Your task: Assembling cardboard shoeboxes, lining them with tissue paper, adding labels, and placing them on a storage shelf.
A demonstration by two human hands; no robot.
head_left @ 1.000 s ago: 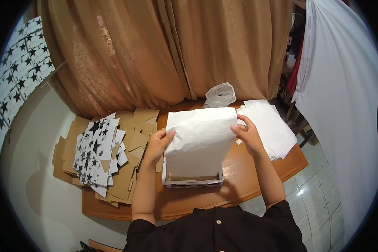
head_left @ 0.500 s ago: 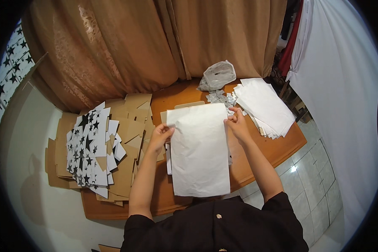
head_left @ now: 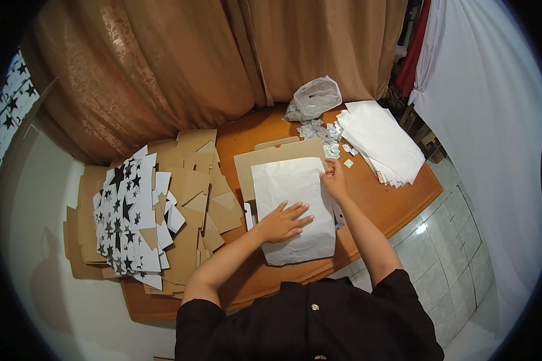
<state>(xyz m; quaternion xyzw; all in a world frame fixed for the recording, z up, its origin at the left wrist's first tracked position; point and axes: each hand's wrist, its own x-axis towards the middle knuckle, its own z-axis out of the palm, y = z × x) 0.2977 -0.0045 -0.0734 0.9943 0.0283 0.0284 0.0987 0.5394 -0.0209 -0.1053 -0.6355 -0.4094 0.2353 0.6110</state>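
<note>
A creased white paper sheet (head_left: pixel 292 180) lies at the middle of the table, over a brown cardboard piece (head_left: pixel 244 168) that shows above and left of it. My left hand (head_left: pixel 285 222) rests flat on the sheet with its fingers spread. At the sheet's upper right corner, my right hand (head_left: pixel 335 179) pinches the edge between thumb and fingers. A white piece (head_left: pixel 248 216) peeks out at the sheet's left side, and most of what is beneath is hidden.
On the left are brown cardboard blanks (head_left: pixel 193 180) and star-patterned pieces (head_left: pixel 126 210). Small silvery packets (head_left: pixel 328 141) lie beside a clear plastic bag (head_left: pixel 316 99) at the back. White sheets (head_left: pixel 382 141) are stacked at the right. The wooden table (head_left: pixel 397 207) ends at a curved edge.
The white sheet has come down onto the cardboard. My left hand has left its upper left edge and now presses flat on it. The right hand still has the upper right corner.
</note>
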